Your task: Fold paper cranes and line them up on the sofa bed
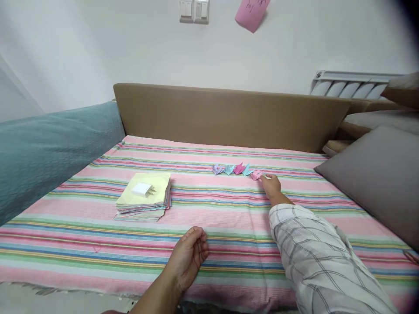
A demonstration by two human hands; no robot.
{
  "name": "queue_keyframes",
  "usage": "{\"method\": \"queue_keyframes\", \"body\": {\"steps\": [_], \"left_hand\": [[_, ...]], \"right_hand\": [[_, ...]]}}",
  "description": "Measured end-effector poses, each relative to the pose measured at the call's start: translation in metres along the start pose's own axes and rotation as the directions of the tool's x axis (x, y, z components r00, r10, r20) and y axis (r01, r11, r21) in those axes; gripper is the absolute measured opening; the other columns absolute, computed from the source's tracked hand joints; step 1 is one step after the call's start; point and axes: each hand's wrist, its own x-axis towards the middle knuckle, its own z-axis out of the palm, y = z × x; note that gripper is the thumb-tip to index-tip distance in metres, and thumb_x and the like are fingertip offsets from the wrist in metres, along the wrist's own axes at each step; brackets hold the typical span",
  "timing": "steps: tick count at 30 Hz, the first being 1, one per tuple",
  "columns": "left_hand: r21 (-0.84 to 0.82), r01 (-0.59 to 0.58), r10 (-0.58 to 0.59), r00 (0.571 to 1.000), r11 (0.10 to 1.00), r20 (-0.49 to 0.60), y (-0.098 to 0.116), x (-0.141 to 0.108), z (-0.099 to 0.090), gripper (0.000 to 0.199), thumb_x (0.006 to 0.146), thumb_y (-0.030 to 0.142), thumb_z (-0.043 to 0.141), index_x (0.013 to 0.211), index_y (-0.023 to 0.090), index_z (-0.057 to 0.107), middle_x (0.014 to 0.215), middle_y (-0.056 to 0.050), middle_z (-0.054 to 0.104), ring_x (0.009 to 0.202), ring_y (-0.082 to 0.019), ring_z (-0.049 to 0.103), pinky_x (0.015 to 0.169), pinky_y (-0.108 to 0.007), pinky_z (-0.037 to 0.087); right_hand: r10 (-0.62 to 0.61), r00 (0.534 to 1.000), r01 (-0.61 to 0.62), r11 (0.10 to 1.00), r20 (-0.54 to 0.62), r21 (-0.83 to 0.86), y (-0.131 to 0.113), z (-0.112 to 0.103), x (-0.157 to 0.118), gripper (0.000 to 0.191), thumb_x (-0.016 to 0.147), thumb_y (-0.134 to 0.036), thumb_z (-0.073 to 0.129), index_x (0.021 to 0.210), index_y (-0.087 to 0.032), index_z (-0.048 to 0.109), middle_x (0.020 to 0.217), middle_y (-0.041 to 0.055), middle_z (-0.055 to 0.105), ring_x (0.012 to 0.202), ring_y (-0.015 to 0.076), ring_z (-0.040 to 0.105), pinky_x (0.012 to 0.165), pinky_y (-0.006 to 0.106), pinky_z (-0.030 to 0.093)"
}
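Head view: nearest, the left hand (pixel 188 257) is over the striped cloth (pixel 222 213), fingers loosely curled and thumb standing apart from them; whether it rests on the fabric I cannot tell. A checked sleeve (pixel 307 248) covers the right forearm. Beyond the left hand, to its left, is a paper stack (pixel 159 180) with a yellow top sheet, bearing a white plug adapter (pixel 141 189). Farther out, the right hand (pixel 271 186) has its fingertips at the right end of a light pink paper figure (pixel 255 175); how firmly they grip is unclear. That figure ends a row: leftward come a light blue figure (pixel 247 171), a magenta figure (pixel 239 168), a teal figure (pixel 228 170) and a lavender figure (pixel 217 169). Behind them rises a brown backrest (pixel 229 117), and a pink note (pixel 251 15) is on the wall (pixel 137 48).
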Motion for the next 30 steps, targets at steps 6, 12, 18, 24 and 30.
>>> {"method": "queue_keyframes", "body": {"steps": [6, 12, 18, 24, 30], "left_hand": [[-0.012, -0.032, 0.033, 0.999, 0.999, 0.009, -0.002, -0.003, 0.003, 0.021, 0.073, 0.025, 0.067, 0.072, 0.018, 0.047, 0.066, 0.005, 0.050, 0.049, -0.004, 0.049, 0.048, -0.017, 0.042], [-0.006, -0.148, 0.147, 0.988, 0.989, -0.056, 0.002, -0.009, 0.003, 0.023, 0.069, 0.023, 0.067, 0.079, 0.020, 0.047, 0.064, 0.007, 0.049, 0.048, -0.004, 0.047, 0.047, -0.016, 0.038], [0.034, -0.238, 0.241, 0.964, 0.971, -0.111, 0.011, -0.012, -0.007, 0.028, 0.064, 0.029, 0.068, 0.079, 0.020, 0.047, 0.063, 0.008, 0.048, 0.047, -0.003, 0.044, 0.047, -0.015, 0.035], [0.140, -0.432, 0.452, 0.872, 0.891, -0.186, 0.036, -0.004, -0.017, 0.028, 0.062, 0.032, 0.066, 0.079, 0.019, 0.047, 0.059, 0.008, 0.044, 0.048, -0.004, 0.042, 0.047, -0.016, 0.034], [0.723, -0.577, 0.886, 0.451, 0.381, -0.108, 0.090, 0.003, -0.046, 0.014, 0.071, 0.030, 0.057, 0.078, 0.019, 0.054, 0.071, 0.002, 0.050, 0.065, -0.012, 0.050, 0.065, -0.026, 0.043]], "right_hand": [[-0.139, 0.990, 0.140, 0.988, -0.013, 0.071, -0.022, -0.021, -0.033, 0.038, 0.072, -0.033, 0.053, 0.107, -0.018, 0.054, 0.076, 0.0020, 0.061, 0.066, 0.0162, 0.054, 0.064, 0.027, 0.040], [-0.439, 0.883, 0.377, 0.874, 0.165, 0.307, -0.066, -0.013, -0.100, 0.032, 0.072, -0.040, 0.053, 0.094, -0.017, 0.059, 0.073, 0.0015, 0.059, 0.061, 0.0131, 0.050, 0.061, 0.026, 0.039], [-0.693, 0.583, 0.524, 0.720, 0.424, 0.454, -0.096, 0.013, -0.185, 0.026, 0.074, -0.040, 0.055, 0.084, -0.018, 0.064, 0.083, 0.0044, 0.064, 0.074, 0.0168, 0.057, 0.067, 0.029, 0.044], [-0.773, 0.375, 0.615, 0.621, 0.512, 0.486, -0.120, 0.043, -0.245, 0.017, 0.079, -0.028, 0.055, 0.086, -0.020, 0.067, 0.086, 0.0037, 0.063, 0.074, 0.0143, 0.059, 0.069, 0.028, 0.047], [-0.815, 0.300, 0.731, 0.530, 0.496, 0.429, -0.138, 0.064, -0.265, 0.015, 0.079, -0.021, 0.058, 0.089, -0.022, 0.069, 0.091, 0.0043, 0.064, 0.085, 0.0165, 0.058, 0.077, 0.030, 0.047]]}}
